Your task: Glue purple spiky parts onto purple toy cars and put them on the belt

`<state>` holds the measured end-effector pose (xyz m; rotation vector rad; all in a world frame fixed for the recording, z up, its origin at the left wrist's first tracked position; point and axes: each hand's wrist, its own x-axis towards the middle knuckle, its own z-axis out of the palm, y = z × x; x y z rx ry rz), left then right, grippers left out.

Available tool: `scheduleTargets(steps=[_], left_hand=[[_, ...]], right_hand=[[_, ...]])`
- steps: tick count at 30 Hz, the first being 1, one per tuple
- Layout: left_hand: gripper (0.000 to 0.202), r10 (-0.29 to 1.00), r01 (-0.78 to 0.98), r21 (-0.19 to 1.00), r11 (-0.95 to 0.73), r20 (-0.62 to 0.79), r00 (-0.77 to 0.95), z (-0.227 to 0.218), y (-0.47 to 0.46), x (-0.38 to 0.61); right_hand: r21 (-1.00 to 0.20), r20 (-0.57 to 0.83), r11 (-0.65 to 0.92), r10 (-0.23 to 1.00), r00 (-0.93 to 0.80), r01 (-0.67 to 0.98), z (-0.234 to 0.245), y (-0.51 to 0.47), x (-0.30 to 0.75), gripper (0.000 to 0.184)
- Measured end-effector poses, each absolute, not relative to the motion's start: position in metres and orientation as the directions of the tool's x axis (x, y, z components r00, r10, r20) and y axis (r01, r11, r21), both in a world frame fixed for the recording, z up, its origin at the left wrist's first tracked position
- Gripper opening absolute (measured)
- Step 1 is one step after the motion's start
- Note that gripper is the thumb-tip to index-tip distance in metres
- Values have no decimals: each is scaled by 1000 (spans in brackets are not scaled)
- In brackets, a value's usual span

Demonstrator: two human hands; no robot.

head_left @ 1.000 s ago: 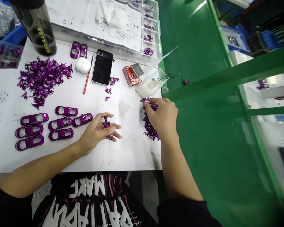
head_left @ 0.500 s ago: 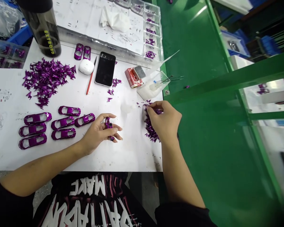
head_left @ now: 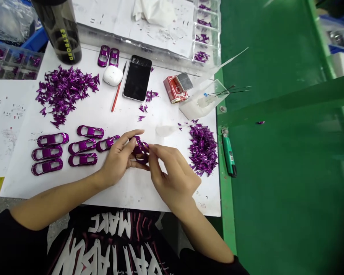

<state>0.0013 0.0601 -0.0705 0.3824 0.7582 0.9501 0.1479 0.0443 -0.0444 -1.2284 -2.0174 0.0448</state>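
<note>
Left hand (head_left: 117, 160), right hand (head_left: 172, 172): fingers closed on purple car shell (head_left: 141, 149). Other shells (head_left: 83, 159) in rows seem done; loose purple pieces (head_left: 203, 150) left in piles.

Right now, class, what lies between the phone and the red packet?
In the head view, a small cluster of purple pieces lies between the phone and the red packet.

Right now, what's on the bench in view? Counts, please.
purple car shell: 1, metallic purple, in both hands
loose car shells: 9, metallic purple, seven lower left, two top
left foil pile: 1, purple, upper left
right foil pile: 1, purple, right edge
phone: 1, black, top centre
earbud case: 1, white, left of phone
pencil: 1, red, beside phone
bottle: 1, dark, top left
lighter: 1, green, right of worktop
left hand: holding shell
right hand: fingertips at shell
</note>
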Motion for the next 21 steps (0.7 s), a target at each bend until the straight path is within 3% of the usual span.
scheduleTargets(steps=[10, 18, 21], left_hand=[[43, 861, -532, 677, 508, -410, 301, -74, 55, 4], [38, 871, -597, 643, 480, -431, 236, -73, 56, 5], [34, 899, -620, 663, 419, -398, 182, -73, 56, 6]], right_hand=[[-266, 649, 566, 704, -289, 780, -60, 44, 144, 41], [-404, 545, 429, 822, -164, 808, -51, 38, 135, 36], [-392, 542, 380, 831, -123, 838, -52, 30, 123, 37]])
